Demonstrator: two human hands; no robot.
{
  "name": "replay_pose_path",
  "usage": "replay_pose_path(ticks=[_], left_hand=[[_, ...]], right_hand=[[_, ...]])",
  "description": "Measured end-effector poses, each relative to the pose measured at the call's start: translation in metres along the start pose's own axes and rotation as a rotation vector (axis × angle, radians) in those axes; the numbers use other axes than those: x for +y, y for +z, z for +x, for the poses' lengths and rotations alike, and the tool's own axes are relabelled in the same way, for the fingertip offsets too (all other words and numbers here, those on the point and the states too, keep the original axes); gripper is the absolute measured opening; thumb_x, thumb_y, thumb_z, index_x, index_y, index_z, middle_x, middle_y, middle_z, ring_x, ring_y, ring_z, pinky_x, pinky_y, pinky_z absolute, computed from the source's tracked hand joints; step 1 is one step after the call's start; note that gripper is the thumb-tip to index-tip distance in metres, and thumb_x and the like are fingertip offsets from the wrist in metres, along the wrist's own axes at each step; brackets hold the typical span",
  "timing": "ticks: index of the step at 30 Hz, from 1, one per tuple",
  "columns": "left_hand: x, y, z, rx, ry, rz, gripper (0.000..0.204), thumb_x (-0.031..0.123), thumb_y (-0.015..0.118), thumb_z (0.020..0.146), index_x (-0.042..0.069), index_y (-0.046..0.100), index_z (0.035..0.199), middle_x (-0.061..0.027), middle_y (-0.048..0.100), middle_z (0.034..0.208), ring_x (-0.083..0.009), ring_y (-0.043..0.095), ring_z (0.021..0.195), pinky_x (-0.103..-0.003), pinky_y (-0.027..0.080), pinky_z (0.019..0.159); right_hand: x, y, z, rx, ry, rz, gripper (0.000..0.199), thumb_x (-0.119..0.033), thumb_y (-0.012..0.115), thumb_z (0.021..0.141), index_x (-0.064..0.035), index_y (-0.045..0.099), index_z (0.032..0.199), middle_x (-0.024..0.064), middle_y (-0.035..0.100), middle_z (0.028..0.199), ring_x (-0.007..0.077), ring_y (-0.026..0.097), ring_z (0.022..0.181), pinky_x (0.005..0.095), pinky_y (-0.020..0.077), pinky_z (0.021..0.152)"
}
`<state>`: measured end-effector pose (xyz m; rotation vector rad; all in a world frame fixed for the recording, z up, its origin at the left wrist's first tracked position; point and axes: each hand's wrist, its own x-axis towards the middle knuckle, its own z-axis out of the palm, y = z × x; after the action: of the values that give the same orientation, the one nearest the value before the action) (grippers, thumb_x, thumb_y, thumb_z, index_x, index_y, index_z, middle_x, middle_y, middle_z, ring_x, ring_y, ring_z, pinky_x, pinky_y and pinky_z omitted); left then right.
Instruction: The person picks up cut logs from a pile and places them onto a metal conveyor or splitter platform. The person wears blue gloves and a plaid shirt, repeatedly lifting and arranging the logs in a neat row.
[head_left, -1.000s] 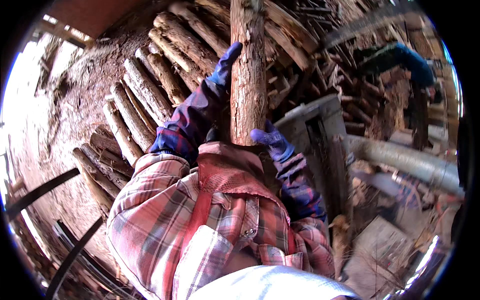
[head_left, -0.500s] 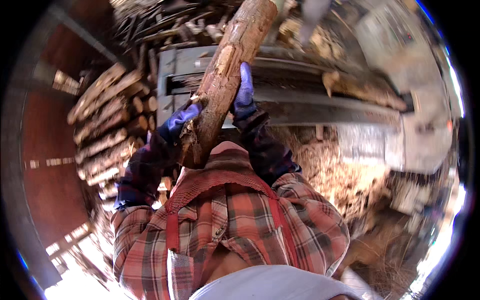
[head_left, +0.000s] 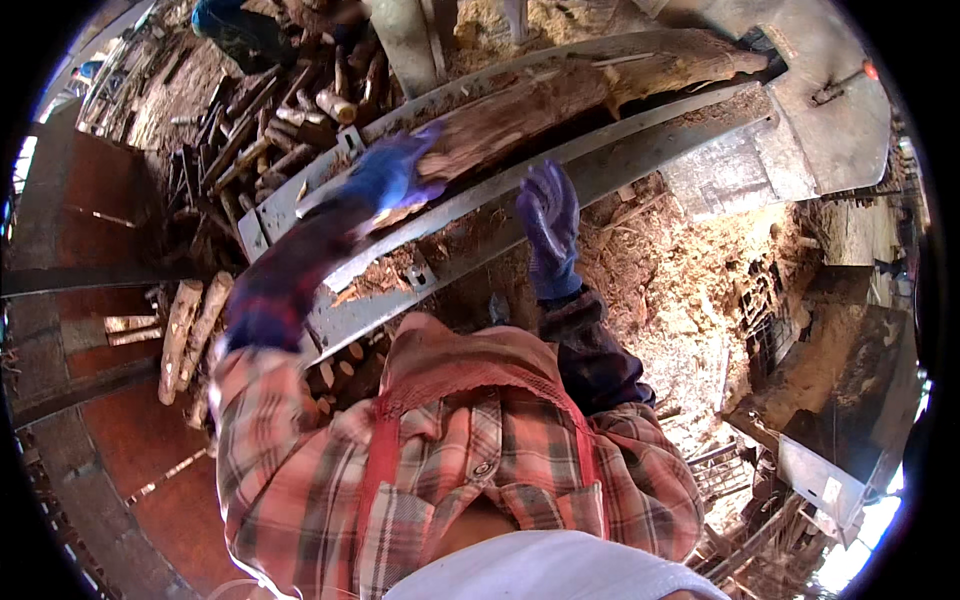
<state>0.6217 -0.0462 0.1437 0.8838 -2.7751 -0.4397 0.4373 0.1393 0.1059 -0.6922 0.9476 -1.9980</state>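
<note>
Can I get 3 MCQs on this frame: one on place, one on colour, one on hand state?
1. Where does the log lie?
A. in the long metal trough
B. on the person's shoulder
C. on the woodpile

2. What colour are the gloves on the hands?
A. yellow
B. blue-purple
C. white

3. How is the right hand?
A. clamped around the log
B. open, fingers spread, off the log
C. tucked in a pocket

Answers:
1 A: the log rests lengthwise between the rails of the trough.
2 B: both gloves show blue-purple.
3 B: the right hand is raised below the trough with fingers apart, holding nothing, while the left hand rests on the log's near end.
</note>
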Motion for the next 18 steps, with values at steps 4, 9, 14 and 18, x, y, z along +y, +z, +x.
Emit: replay_pose_path(ticks=[4,9,14,18], left_hand=[[0.006,0.007,0.003,-0.072,-0.046,0.117,0.078,0.029,0.076,0.074,0.005,0.038,0.137,-0.0229,0.056,0.120,-0.0371,0.056,0.111,-0.046,0.042,0.099],[-0.007,0.052,-0.040,0.580,-0.003,0.122,0.062,0.028,0.074,0.068,0.003,0.053,0.120,-0.0192,0.059,0.115,-0.0344,0.058,0.107,-0.045,0.044,0.096],[-0.023,-0.014,-0.267,0.723,-0.575,-0.278,0.063,0.031,0.076,0.065,0.006,0.055,0.118,-0.0165,0.062,0.111,-0.0362,0.059,0.101,-0.042,0.047,0.089],[-0.008,0.020,-0.442,1.074,-1.015,-0.367,0.054,0.034,0.071,0.074,0.005,0.056,0.117,-0.0209,0.064,0.098,-0.0351,0.063,0.089,-0.042,0.050,0.080]], right_hand=[[0.032,0.031,-0.020,-0.258,0.032,-0.249,0.053,-0.003,0.061,0.087,-0.0030,0.040,0.137,0.0099,0.052,0.126,0.0174,0.050,0.113,0.0324,0.0447,0.093],[0.019,0.132,-0.034,-0.615,-0.302,-0.339,0.039,-0.025,0.052,0.094,0.0029,0.055,0.122,0.0185,0.060,0.117,0.0261,0.059,0.104,0.0416,0.0489,0.089],[0.067,0.275,-0.097,-1.086,-0.158,-0.295,0.049,-0.029,0.062,0.088,0.0017,0.051,0.125,0.0138,0.058,0.118,0.0222,0.058,0.106,0.0338,0.0481,0.089],[0.205,0.402,-0.166,-1.623,-0.585,-0.576,0.081,-0.032,0.078,0.068,-0.0011,0.042,0.134,0.0236,0.052,0.127,0.0378,0.055,0.112,0.0404,0.0448,0.097]])
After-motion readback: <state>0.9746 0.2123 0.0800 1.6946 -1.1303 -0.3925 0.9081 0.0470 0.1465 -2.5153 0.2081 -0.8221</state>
